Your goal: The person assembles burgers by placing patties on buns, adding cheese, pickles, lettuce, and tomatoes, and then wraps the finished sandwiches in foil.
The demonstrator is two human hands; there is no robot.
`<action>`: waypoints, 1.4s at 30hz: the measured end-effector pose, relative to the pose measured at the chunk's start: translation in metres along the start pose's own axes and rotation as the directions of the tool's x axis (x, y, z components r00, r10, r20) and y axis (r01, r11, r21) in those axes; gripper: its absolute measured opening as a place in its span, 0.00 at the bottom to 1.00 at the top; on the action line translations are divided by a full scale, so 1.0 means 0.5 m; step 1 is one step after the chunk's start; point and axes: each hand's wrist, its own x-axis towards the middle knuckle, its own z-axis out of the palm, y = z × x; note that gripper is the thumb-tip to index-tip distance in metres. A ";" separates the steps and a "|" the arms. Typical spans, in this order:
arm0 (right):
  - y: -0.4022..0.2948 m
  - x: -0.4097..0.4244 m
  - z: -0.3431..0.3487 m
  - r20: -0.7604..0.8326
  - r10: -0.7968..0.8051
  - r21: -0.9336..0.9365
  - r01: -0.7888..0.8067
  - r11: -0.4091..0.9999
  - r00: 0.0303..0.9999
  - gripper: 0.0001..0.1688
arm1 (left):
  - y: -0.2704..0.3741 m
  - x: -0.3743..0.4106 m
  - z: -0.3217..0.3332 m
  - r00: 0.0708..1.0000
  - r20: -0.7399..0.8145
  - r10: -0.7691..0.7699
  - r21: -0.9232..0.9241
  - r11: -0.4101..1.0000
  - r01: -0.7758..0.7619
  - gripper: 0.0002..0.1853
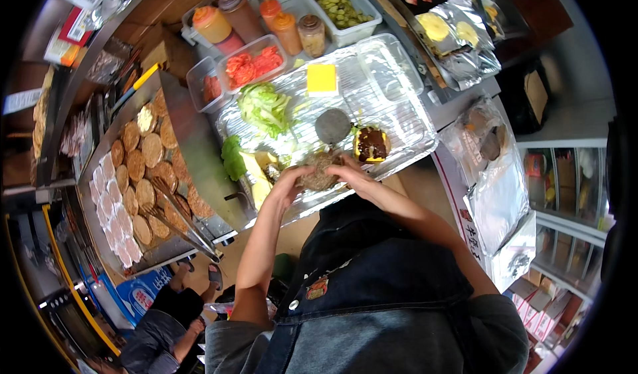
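Both my hands, left (pixel 290 178) and right (pixel 351 174), hold a round, speckled grey-brown piece of food (pixel 321 172) between them. Whether it is a bun half or a patty I cannot tell. They are over the near edge of a foil-lined tray (pixel 403 119). Just beyond my fingers a dark grey round bun half (pixel 333 126) lies flat. To its right sits a stack with yellow cheese and dark brown sauce (pixel 371 144). Yellow paper (pixel 259 167) lies left of my left hand. Torn lettuce (pixel 263 108) and square yellow cheese slices (pixel 321 79) rest farther back.
Left is a griddle (pixel 192 124) with many browned patties (pixel 145 192), pale pink ones (pixel 110 207) and metal tongs (pixel 187 224). Behind the tray stand sliced tomatoes (pixel 251 66), sauce bottles (pixel 286 32) and pickles (pixel 344 7). Plastic bags (pixel 491 184) lie right. Another person (pixel 154 334) is lower left.
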 end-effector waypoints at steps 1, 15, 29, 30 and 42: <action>-0.011 -0.019 -0.011 0.081 -0.003 0.022 0.002 1.000 0.997 0.43 | 0.008 -0.014 0.017 0.999 0.031 -0.022 -0.013 1.000 0.022 0.42; 0.195 -0.481 -0.445 -0.500 -0.407 -0.374 0.233 0.898 0.764 0.46 | -0.139 0.033 0.622 0.845 0.525 -0.095 0.184 0.983 -0.004 0.31; 0.562 -0.663 -0.828 -0.858 0.134 0.395 0.470 0.789 0.497 0.50 | -0.396 0.325 1.297 0.584 0.364 -0.725 0.927 0.341 -0.154 0.32; 0.564 -0.661 -0.827 -0.865 0.164 0.424 0.516 0.744 0.474 0.51 | -0.379 0.325 1.310 0.545 0.322 -0.774 0.944 0.306 -0.124 0.38; 0.578 -0.653 -0.767 -0.963 0.268 0.203 0.713 0.671 0.021 0.42 | -0.422 0.366 1.289 0.393 0.891 -0.228 0.398 -0.027 -0.917 0.34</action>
